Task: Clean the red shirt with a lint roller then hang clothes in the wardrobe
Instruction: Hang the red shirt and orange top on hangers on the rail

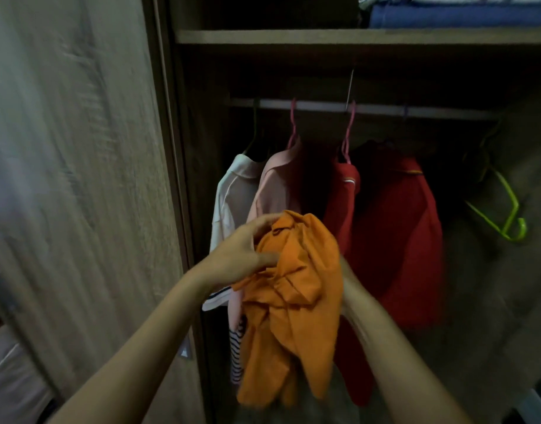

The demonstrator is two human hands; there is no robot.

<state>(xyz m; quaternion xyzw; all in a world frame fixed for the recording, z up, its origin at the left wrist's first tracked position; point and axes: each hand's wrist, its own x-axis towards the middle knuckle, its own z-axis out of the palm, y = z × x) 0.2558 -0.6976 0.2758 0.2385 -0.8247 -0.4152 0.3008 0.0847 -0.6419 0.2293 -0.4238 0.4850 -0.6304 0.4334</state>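
Note:
An orange shirt (296, 298) hangs bunched between my two hands in front of the open wardrobe. My left hand (248, 252) grips its collar from the left. My right hand is hidden behind the orange cloth; only its wrist (355, 289) shows. Behind it, two red shirts (397, 234) hang on the wardrobe rail (385, 108), one of them on a pink hanger (348, 133). No lint roller is in view.
A white shirt (229, 197) and a pink shirt (275, 185) hang at the rail's left. An empty green hanger (507, 215) hangs at the right. A shelf (324, 36) above holds folded blue cloth (459, 13). The wardrobe door (79, 179) stands at my left.

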